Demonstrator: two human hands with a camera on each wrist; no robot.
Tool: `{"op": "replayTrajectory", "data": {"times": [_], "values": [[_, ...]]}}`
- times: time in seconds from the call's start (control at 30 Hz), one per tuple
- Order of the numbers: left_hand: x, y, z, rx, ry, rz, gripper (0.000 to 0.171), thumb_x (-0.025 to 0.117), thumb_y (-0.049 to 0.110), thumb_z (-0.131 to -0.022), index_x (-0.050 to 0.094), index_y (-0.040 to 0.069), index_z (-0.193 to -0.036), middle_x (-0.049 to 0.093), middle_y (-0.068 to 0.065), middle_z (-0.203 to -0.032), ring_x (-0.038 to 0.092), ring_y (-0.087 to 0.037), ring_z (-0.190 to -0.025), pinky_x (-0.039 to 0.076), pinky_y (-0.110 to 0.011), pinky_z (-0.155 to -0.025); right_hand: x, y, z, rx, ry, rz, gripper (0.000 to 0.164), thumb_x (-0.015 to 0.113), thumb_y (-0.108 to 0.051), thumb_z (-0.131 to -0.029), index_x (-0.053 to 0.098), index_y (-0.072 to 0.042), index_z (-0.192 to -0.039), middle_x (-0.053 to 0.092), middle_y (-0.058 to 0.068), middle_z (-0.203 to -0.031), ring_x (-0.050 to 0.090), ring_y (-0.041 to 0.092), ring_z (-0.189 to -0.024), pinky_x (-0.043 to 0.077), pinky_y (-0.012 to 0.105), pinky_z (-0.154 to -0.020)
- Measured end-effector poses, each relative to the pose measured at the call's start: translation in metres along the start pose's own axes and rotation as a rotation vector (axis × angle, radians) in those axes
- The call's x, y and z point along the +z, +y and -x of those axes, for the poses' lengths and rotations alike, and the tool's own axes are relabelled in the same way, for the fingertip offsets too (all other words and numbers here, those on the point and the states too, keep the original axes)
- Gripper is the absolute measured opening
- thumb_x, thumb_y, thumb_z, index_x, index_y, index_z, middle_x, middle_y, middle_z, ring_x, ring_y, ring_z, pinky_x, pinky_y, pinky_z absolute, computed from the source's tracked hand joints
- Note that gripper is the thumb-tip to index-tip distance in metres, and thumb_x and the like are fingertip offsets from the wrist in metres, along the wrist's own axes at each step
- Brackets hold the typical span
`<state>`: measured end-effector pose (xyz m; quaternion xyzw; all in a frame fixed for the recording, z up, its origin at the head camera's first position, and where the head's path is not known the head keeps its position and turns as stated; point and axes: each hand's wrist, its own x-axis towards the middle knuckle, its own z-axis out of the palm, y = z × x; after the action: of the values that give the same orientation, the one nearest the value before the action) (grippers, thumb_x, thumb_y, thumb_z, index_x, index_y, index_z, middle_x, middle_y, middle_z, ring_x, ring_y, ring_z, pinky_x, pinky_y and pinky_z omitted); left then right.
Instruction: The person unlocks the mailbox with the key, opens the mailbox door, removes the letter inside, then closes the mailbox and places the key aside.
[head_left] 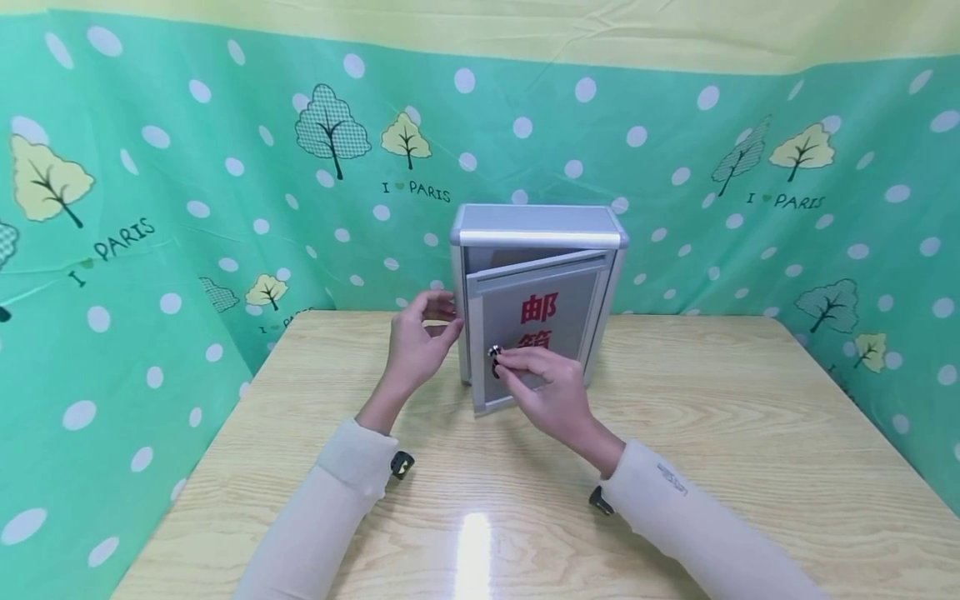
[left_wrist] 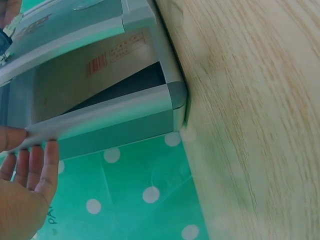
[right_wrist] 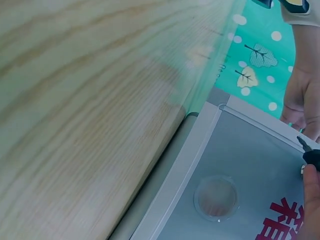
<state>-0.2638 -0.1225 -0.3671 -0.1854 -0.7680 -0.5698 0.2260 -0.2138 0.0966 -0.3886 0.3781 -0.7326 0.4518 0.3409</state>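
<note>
A grey metal mailbox (head_left: 540, 218) with red characters on its door (head_left: 573, 312) stands upright on the table. That door hangs ajar, its left edge swung out towards me. At the lock on this edge, my right hand (head_left: 551, 396) pinches a black-headed key (right_wrist: 312, 157), whose metal blade shows in the right wrist view. My left hand (head_left: 420, 342) holds the left side of the box, thumb at the front edge and fingers along the side panel. Through the gap, the left wrist view shows a brown paper piece (left_wrist: 70, 95) with red print inside.
The wood-grain table (head_left: 750, 417) extends around the box on both sides and in front. Behind hangs a green dotted curtain (head_left: 225, 167) with printed trees. A round clear window (right_wrist: 216, 197) sits low on the door.
</note>
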Motion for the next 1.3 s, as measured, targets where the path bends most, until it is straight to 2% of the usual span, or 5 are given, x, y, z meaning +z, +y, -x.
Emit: {"op": "replayTrajectory", "data": {"times": [0.1, 0.33, 0.57, 0.9, 1.3], "values": [[0.000, 0.001, 0.000, -0.002, -0.002, -0.003, 0.035, 0.074, -0.004, -0.091, 0.062, -0.001, -0.123, 0.068, -0.015, -0.107, 0.069, -0.027, -0.097, 0.064, -0.029, -0.083, -0.004, -0.002, 0.002, -0.006, -0.010, -0.008, 0.016, 0.081, 0.007, -0.082, 0.079, 0.001, -0.096, 0.077, 0.014, -0.101, 0.076, 0.026, -0.086, 0.062, 0.020, -0.076], [0.000, 0.001, 0.001, -0.014, -0.002, -0.004, 0.035, 0.074, -0.003, -0.090, 0.062, -0.001, -0.123, 0.068, -0.014, -0.107, 0.068, -0.027, -0.097, 0.064, -0.041, -0.085, -0.013, -0.006, 0.006, -0.004, -0.042, -0.028, 0.020, 0.081, 0.010, -0.080, 0.079, 0.003, -0.098, 0.077, 0.016, -0.102, 0.076, 0.027, -0.087, 0.062, 0.019, -0.076], [0.000, 0.001, 0.001, -0.022, -0.004, -0.002, 0.035, 0.075, 0.000, -0.091, 0.063, 0.001, -0.124, 0.068, -0.015, -0.109, 0.068, -0.027, -0.099, 0.064, -0.034, -0.084, -0.025, -0.013, 0.009, 0.017, -0.079, -0.065, 0.023, 0.081, 0.012, -0.079, 0.078, 0.003, -0.100, 0.077, 0.016, -0.103, 0.076, 0.028, -0.088, 0.062, 0.020, -0.077], [0.000, -0.004, 0.001, -0.041, -0.001, 0.004, 0.040, 0.073, -0.006, -0.091, 0.059, -0.004, -0.128, 0.065, -0.024, -0.113, 0.066, -0.037, -0.102, 0.062, -0.050, -0.087, -0.043, -0.016, 0.017, 0.091, -0.142, -0.160, 0.023, 0.080, 0.012, -0.080, 0.078, 0.003, -0.100, 0.076, 0.015, -0.105, 0.076, 0.026, -0.089, 0.064, 0.026, -0.076], [-0.001, -0.003, 0.001, 0.006, -0.010, 0.012, 0.035, 0.075, -0.003, -0.090, 0.063, 0.000, -0.123, 0.067, -0.015, -0.107, 0.068, -0.027, -0.097, 0.064, -0.042, -0.084, -0.060, -0.018, 0.023, 0.128, -0.198, -0.191, 0.023, 0.079, 0.012, -0.082, 0.079, 0.000, -0.101, 0.077, 0.013, -0.103, 0.076, 0.017, -0.087, 0.064, 0.026, -0.073]]}}
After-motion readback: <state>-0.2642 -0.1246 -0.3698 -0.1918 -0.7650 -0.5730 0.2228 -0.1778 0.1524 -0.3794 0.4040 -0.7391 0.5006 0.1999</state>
